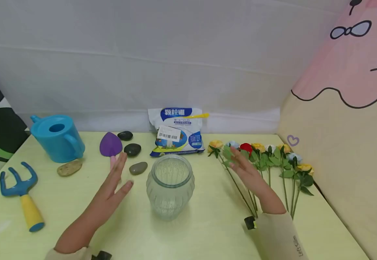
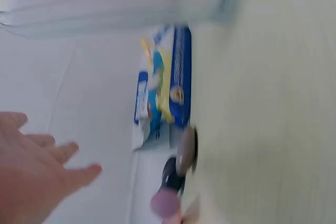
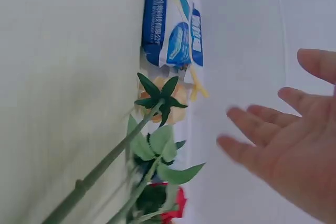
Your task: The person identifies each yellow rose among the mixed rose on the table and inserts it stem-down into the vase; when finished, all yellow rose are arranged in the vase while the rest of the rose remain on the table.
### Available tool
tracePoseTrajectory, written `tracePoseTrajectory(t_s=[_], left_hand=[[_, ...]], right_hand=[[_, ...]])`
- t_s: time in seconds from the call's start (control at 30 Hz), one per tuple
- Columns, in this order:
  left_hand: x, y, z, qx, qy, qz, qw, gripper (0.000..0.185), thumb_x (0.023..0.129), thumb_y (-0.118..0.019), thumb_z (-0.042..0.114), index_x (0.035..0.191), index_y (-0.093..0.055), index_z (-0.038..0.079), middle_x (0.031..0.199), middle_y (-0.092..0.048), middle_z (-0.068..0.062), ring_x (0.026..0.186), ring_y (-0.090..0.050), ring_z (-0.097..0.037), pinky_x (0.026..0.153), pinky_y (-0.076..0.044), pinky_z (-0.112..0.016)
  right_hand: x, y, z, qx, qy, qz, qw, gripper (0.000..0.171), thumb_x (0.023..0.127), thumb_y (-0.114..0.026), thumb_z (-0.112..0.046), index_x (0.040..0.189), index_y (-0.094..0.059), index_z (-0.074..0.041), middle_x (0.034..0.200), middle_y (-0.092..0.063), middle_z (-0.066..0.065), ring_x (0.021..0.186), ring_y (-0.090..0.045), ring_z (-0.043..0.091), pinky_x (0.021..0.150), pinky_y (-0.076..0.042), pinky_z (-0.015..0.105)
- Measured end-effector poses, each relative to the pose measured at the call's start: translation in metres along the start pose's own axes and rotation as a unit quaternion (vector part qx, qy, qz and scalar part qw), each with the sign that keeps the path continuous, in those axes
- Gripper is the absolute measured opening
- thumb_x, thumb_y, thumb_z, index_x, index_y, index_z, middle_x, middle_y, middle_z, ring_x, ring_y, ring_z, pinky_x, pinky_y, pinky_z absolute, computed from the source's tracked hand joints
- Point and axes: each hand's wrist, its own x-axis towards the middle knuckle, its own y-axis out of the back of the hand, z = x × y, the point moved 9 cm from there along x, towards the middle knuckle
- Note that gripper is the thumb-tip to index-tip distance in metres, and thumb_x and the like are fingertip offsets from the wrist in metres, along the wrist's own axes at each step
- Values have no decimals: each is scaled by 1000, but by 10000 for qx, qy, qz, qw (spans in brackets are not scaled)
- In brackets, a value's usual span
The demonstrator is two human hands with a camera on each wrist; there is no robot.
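A ribbed clear glass vase (image 1: 170,195) stands upright at the middle of the table, between both hands. My left hand (image 1: 108,195) is held up to its left, fingers straight and thumb spread, holding nothing. In the left wrist view the same hand (image 2: 37,171) shows its fingers apart, with the vase's glass (image 2: 115,3) along the top. Over the artificial flowers (image 1: 266,159) on the right, my right hand (image 1: 248,173) is raised with extended fingers and holds nothing. The right wrist view has that hand (image 3: 294,135) beside a peach flower (image 3: 176,98) and a red flower (image 3: 176,205).
A printed white and blue bag (image 1: 176,141) with a yellow stick (image 1: 196,116) lies behind the vase. To the left are several stones (image 1: 138,168), a purple shovel (image 1: 111,144), a blue watering can (image 1: 59,139) and a hand fork (image 1: 22,191). A white cloth (image 1: 142,72) hangs behind.
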Motion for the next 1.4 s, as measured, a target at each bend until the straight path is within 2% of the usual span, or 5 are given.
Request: tracePoseTrajectory(t_s=[0.17,0.5,0.87,1.2,1.4], left_hand=[[7,-18,14,-1399,-585,-603,9866,94,80,-70,11,150,-8,23,153,-11,-8,135,-17,-37,97,-21,-69],[9,-48,0,-1077,21,-1266,9861,104,64,-85,23,147,-22,22,146,-33,-7,128,-34,-34,92,-41,-54],[10,-54,-1,-1685,213,-1192,9782,99,66,-84,13,145,-25,20,142,-37,-10,125,-39,-36,87,-49,-37],[12,-51,1,-1934,213,-1221,9733,97,66,-83,8,144,-26,6,140,-38,-20,122,-41,-41,85,-51,-30],[12,-50,0,-1848,286,-1252,9743,97,67,-83,10,145,-26,7,141,-38,-19,122,-42,-39,85,-51,-29]], right_hand=[[20,19,24,249,-340,-53,9991,43,97,-48,-13,136,-40,3,135,-41,25,122,-41,38,97,-39,51],[42,1,54,-620,-1273,-1420,9797,33,90,-58,-8,122,-57,1,111,-61,20,81,-65,25,70,-53,40],[46,-12,74,526,-1551,-1983,9664,39,90,-59,-7,127,-51,4,111,-62,15,90,-65,26,81,-53,37],[45,-11,78,1225,-1437,-1830,9648,35,96,-44,-1,129,-46,9,115,-60,20,91,-65,25,78,-54,35],[54,7,59,992,-1180,-1203,9807,36,93,-54,-7,123,-51,12,110,-62,22,86,-65,21,81,-53,37]])
